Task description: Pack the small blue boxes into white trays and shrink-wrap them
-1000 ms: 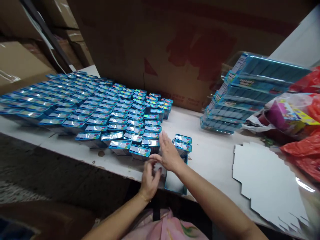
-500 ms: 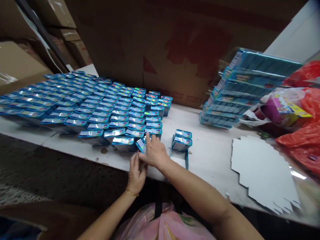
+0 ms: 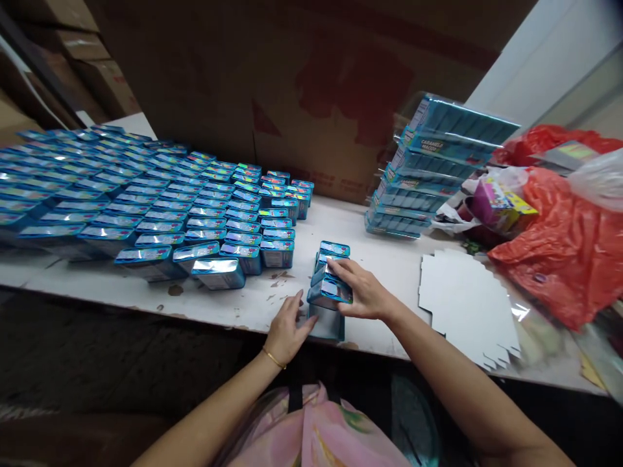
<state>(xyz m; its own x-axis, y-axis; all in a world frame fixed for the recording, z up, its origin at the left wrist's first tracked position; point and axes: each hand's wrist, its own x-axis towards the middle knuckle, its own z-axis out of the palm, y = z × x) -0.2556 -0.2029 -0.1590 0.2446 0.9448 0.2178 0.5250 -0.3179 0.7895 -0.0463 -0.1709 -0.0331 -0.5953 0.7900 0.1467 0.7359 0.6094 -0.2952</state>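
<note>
In the head view, pinching a slim, glossy blue, round-cornered box (image 3: 329,289) in the right hand (image 3: 363,292), over a shallow, blue-walled, white-floored tray (image 3: 327,324), just on the six o'clock side of two matching boxes (image 3: 335,248). With the left hand (image 3: 286,331), spreading the fingers loosely at the tray's nine o'clock wall, pinching nothing; being unable to tell whether touching it. Probably working best by holding the box upright, squaring it to its neighbours and bracing the wall only lightly.

Reckoning from the tray, meeting the chipped front edge of the white table (image 3: 384,253) just beside it at six o'clock. Finding bare tabletop at three, ending at flat, white, notched card sheets (image 3: 457,301), and a gap at ten, stopping at close-set rows of blue boxes (image 3: 165,216). Facing a tall stack of clear-wrapped blue packs (image 3: 413,172) at one, probably needing care when reaching that way.
</note>
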